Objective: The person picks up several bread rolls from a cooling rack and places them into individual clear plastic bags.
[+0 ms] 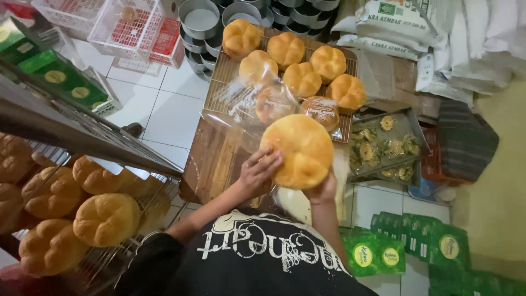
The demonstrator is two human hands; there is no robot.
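Both hands hold one large round golden loaf (298, 151) above a wooden table (211, 161). My left hand (260, 171) grips the loaf's left edge, fingers spread over the crust. Under its lower right edge is my right hand (324, 189), mostly hidden. A sheet of clear plastic bag (238, 104) lies just beyond the loaf; I cannot tell whether a hand touches it. Behind it, two loaves in clear bags (320, 112) rest on a wire cooling rack (219, 74) with several bare loaves (286, 49).
A metal shelf rack (82, 137) at left carries several more loaves (105, 219). A metal tray of small pastries (383, 145) sits right of the table. Round baking tins (200, 22), white baskets (126, 27), flour sacks (394, 22) and green boxes (427, 246) stand on the tiled floor.
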